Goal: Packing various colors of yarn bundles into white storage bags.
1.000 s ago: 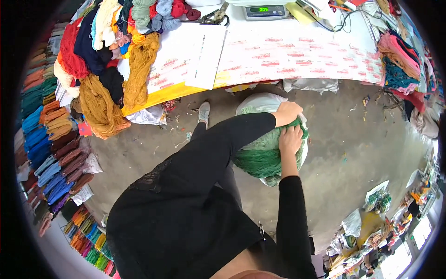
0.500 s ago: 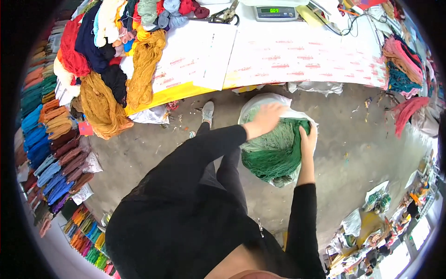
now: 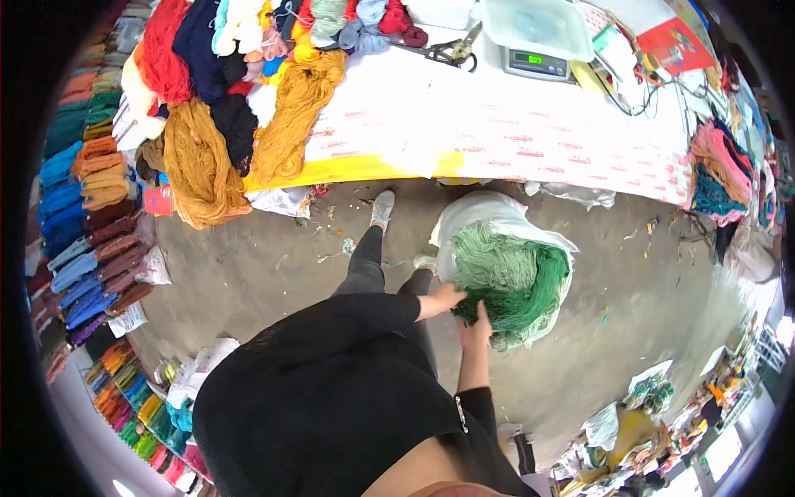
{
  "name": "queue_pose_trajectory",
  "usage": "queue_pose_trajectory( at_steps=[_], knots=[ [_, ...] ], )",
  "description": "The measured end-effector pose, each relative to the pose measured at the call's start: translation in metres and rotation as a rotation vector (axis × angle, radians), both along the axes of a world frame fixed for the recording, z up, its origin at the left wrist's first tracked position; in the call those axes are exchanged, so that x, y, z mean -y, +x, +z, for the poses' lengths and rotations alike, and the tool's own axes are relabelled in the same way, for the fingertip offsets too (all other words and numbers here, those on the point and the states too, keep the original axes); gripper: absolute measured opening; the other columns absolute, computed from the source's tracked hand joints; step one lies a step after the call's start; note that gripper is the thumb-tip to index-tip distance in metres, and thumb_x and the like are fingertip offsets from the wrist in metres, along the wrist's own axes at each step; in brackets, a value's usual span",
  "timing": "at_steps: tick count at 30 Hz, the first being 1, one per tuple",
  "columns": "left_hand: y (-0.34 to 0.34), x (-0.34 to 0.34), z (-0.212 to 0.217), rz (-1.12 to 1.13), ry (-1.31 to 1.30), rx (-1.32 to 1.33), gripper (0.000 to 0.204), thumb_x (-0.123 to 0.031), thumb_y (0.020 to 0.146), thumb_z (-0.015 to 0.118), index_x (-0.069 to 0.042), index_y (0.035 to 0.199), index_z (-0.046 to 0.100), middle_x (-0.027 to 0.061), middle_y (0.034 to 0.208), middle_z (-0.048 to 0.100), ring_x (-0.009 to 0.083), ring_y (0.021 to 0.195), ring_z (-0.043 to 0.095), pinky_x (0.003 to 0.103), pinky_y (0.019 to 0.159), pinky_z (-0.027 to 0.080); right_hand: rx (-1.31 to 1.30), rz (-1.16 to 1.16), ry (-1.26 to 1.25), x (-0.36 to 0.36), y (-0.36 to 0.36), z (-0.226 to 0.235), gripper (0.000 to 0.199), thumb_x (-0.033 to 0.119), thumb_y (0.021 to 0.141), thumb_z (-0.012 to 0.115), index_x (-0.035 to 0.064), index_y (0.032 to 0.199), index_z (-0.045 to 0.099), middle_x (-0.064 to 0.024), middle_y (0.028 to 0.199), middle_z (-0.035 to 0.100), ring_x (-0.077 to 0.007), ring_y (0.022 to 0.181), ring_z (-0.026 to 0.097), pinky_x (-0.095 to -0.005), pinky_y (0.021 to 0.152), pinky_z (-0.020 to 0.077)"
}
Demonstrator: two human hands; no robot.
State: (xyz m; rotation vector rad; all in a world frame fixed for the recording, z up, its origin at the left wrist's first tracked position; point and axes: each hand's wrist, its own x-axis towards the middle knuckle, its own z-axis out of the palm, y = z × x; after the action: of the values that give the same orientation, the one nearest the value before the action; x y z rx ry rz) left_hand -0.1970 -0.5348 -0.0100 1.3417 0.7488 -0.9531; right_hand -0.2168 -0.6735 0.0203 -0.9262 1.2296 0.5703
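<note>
A white sack (image 3: 458, 217) stands on the floor with its mouth folded back, filled with yarn. Pale green yarn (image 3: 490, 255) takes up the far left part, and a dark green yarn hank (image 3: 542, 286) curves round the right and near side. At the near left of the sack, my left hand (image 3: 445, 300) is closed on the end of the dark green hank. Just beside it, my right hand (image 3: 476, 330) also grips the dark green strands from the near side. Some fingers of both hands are hidden in the yarn.
Beyond the sack is a white-covered table (image 3: 397, 124) with piled hanks, mustard yarn (image 3: 298, 108) overhanging its edge, scissors (image 3: 452, 53) and a digital scale (image 3: 538, 62) bearing a clear tub. Stacked coloured yarn (image 3: 91, 248) lines the left. Scraps litter the floor.
Both hands have come from the sack's far and right sides to its near left edge and closed on the dark green yarn. More pale green yarn shows. The view has shifted.
</note>
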Motion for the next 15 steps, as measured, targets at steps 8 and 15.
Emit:
queue_pose_trajectory(
  at_steps=[8, 15],
  knots=[
    [0.008, 0.007, 0.017, -0.325, 0.299, 0.260, 0.041, -0.038, 0.076, 0.055, -0.001, 0.092, 0.063, 0.0224, 0.086, 0.064, 0.0402, 0.082, 0.061, 0.045, 0.071, 0.048, -0.328, 0.237, -0.053, 0.022, 0.019, -0.017, 0.050, 0.050, 0.081, 0.056, 0.0160, 0.118, 0.050, -0.0035, 0.118, 0.052, -0.0262, 0.103, 0.049, -0.0485, 0.086, 0.0418],
    [0.016, -0.013, 0.021, -1.009, 0.422, 0.891, 0.011, -0.012, 0.072, 0.057, -0.005, 0.071, 0.066, 0.0123, 0.072, 0.065, 0.0283, 0.069, 0.065, 0.039, 0.052, 0.048, -0.363, 0.106, -0.051, 0.031, 0.015, -0.049, 0.040, 0.037, 0.086, 0.051, 0.0090, 0.114, 0.050, -0.0103, 0.108, 0.055, -0.0290, 0.091, 0.055, -0.0511, 0.076, 0.0476]
  ],
)
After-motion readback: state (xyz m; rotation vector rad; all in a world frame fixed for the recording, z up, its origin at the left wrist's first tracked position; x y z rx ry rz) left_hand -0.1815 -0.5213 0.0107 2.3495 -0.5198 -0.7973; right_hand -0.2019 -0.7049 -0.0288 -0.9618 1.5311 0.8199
